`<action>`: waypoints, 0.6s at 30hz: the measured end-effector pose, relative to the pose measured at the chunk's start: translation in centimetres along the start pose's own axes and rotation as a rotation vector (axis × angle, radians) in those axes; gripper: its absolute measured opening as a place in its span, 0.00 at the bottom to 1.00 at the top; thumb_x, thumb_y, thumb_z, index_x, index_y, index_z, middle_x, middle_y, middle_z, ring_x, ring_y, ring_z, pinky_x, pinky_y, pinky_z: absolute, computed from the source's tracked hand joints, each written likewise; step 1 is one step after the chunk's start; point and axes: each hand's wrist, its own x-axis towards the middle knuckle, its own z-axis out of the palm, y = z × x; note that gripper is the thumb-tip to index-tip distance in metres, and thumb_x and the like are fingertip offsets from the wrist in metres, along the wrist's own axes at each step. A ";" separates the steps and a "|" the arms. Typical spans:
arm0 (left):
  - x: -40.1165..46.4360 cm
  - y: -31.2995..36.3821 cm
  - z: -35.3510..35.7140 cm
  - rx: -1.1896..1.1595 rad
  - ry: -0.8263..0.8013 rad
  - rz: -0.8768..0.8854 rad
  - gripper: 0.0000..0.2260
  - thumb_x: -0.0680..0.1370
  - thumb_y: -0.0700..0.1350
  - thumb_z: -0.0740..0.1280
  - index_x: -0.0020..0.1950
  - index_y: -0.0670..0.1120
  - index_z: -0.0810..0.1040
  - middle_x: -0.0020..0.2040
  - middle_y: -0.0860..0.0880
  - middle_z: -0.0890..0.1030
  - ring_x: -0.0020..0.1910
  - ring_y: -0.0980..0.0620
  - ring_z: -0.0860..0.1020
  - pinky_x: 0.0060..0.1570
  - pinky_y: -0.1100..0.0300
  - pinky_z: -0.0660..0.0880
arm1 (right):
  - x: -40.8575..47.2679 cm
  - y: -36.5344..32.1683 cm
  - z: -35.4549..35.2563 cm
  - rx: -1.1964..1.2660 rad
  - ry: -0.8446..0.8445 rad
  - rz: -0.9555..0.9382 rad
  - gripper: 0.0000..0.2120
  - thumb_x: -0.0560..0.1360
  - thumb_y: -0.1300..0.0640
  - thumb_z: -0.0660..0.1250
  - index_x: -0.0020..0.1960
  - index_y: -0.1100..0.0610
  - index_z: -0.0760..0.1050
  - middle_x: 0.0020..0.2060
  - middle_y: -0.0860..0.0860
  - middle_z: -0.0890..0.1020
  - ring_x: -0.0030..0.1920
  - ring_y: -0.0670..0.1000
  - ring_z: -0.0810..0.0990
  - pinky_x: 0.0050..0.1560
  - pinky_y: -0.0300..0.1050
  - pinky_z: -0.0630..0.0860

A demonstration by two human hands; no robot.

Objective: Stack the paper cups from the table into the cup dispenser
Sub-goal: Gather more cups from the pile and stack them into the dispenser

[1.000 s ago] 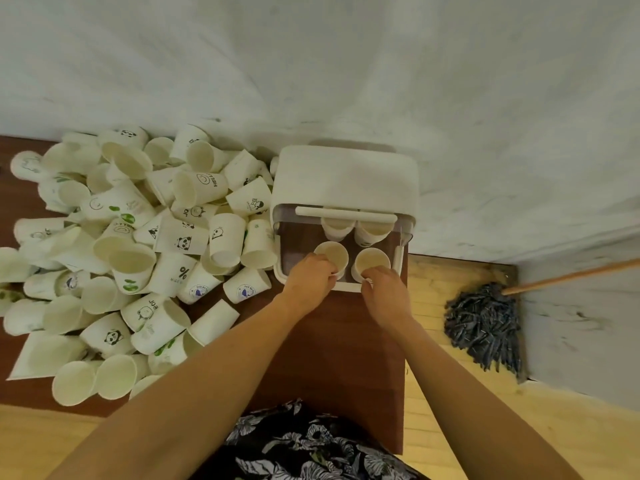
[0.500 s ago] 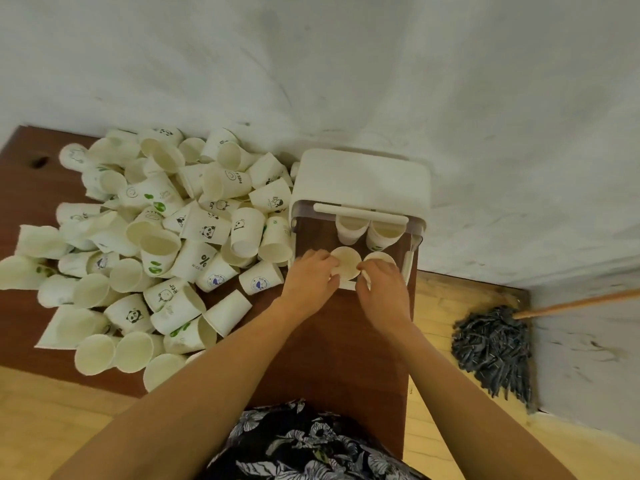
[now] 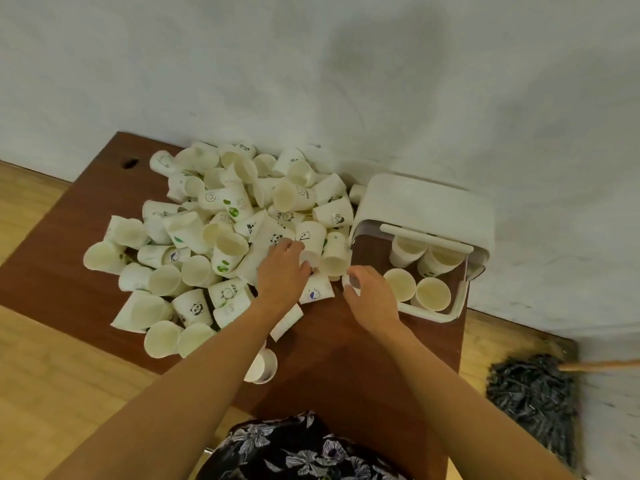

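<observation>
A big heap of white printed paper cups [image 3: 221, 237] covers the left and middle of the brown table [image 3: 349, 362]. At the table's right end stands the white cup dispenser [image 3: 429, 206] with its lid up; several stacks of cups [image 3: 433, 293] sit in its open tray. My left hand [image 3: 282, 275] reaches into the heap's right edge, fingers and thumb curled round a cup with a small print [image 3: 311, 239]. My right hand [image 3: 374, 297] hovers by the dispenser's front left corner, loosely curled and holding nothing.
One cup [image 3: 262, 367] lies near the table's front edge beside my left forearm. A dark mop [image 3: 533, 393] with a wooden handle rests on the floor at the right. A white wall rises right behind the table. A hole [image 3: 130, 163] marks the table's far left.
Both hands have left the dispenser's front cups. My left hand moved left into the heap and took hold of a cup; my right hand drew back to the dispenser's corner. The camera view shifted left.
</observation>
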 end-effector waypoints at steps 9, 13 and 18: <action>4.4 -5.9 -1.8 -0.036 -0.019 -0.165 0.28 0.78 0.50 0.65 0.75 0.46 0.59 0.70 0.42 0.66 0.67 0.40 0.64 0.59 0.45 0.71 | 4.0 -6.4 2.6 -0.010 0.053 0.028 0.20 0.77 0.56 0.65 0.69 0.52 0.69 0.68 0.49 0.69 0.65 0.53 0.70 0.58 0.49 0.73; 6.1 -7.5 -1.7 -0.132 -0.086 -0.145 0.26 0.79 0.49 0.65 0.73 0.44 0.61 0.65 0.41 0.73 0.62 0.40 0.69 0.58 0.48 0.69 | 7.1 -8.9 3.0 -0.063 0.012 0.037 0.25 0.77 0.52 0.66 0.71 0.52 0.65 0.70 0.50 0.66 0.68 0.55 0.67 0.60 0.53 0.73; 7.3 -9.1 -1.5 -0.173 -0.189 -0.112 0.16 0.80 0.48 0.63 0.66 0.44 0.70 0.57 0.45 0.78 0.58 0.44 0.75 0.51 0.53 0.70 | 10.7 -10.5 3.5 -0.209 -0.216 0.113 0.38 0.74 0.44 0.69 0.77 0.51 0.55 0.77 0.52 0.54 0.75 0.59 0.54 0.68 0.58 0.64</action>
